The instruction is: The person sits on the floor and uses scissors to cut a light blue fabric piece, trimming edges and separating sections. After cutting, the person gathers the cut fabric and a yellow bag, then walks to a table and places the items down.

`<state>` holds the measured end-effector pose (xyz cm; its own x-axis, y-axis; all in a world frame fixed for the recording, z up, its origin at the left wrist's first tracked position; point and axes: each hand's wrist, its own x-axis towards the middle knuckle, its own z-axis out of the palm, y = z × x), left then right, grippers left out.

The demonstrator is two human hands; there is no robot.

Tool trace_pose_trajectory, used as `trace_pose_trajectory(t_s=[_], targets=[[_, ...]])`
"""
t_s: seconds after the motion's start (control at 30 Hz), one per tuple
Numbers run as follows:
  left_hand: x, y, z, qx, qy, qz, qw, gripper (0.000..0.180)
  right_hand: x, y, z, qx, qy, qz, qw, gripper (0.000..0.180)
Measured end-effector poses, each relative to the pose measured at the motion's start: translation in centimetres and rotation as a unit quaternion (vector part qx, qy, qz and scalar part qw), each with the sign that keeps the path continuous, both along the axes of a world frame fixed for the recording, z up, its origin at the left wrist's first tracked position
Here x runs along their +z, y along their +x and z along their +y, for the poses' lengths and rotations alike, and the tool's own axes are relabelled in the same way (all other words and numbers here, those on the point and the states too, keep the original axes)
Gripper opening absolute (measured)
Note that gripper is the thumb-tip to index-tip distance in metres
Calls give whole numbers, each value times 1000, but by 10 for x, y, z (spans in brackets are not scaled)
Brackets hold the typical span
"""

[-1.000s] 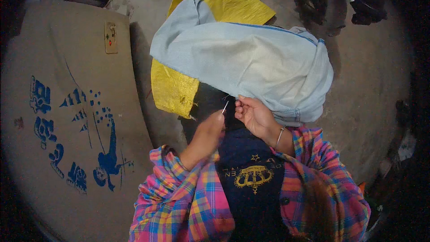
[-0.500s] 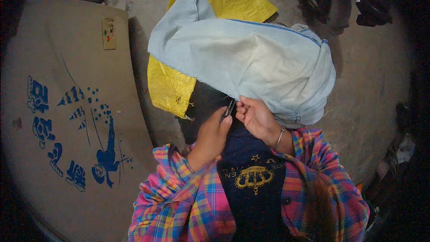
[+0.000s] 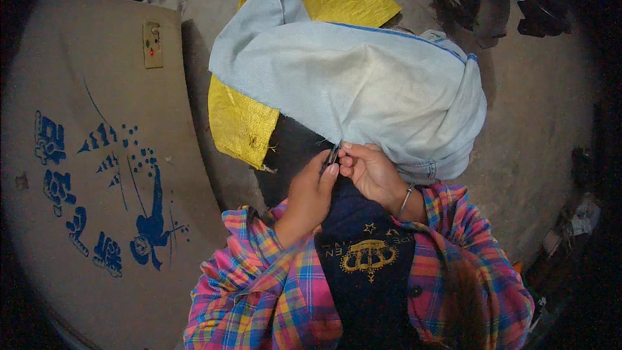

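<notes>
Light blue denim cloth (image 3: 285,58) lies bunched in front of me, with a darker blue seam along its far side. My left hand (image 3: 310,188) is closed around small dark metal thread snips (image 3: 332,155), whose tips point up at the cloth's near edge. Just to the right, my right hand (image 3: 370,172) pinches that edge between thumb and fingers. Loose threads stick out beside the snips' tips. Whether the blades touch a thread is too small to tell.
A yellow woven sack (image 3: 243,120) spreads under the denim. On the left stands a large tan surface (image 3: 97,45) with blue drawings and a small switch plate (image 3: 153,44). Dark objects (image 3: 544,16) and a pale pole are at the far right, on the concrete floor (image 3: 531,110).
Both hands keep their grips, almost in place. The snips have tilted slightly more upright near the cloth edge. The whole view has shifted a little.
</notes>
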<state>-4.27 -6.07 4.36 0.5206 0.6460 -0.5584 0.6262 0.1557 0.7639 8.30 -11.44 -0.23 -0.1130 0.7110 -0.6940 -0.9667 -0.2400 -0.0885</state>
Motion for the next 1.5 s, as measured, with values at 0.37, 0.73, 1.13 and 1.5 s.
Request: trace_pose_trajectory(t_s=[0.37,0.73,1.13,1.5], targets=[[2,3,-1,22,14,-2,1000,29,-2,-1,-2,25,-3,-10,1000,10],[5,7,-2,64,-39,-34,997,29,-2,1,-2,39,11,-11,999,10],[-1,5,-5,114,-77,-92,986,27,-1,3,0,69,-5,-30,997,12],[4,6,-4,151,-120,-119,974,20,0,3,-1,62,1,-18,998,12]])
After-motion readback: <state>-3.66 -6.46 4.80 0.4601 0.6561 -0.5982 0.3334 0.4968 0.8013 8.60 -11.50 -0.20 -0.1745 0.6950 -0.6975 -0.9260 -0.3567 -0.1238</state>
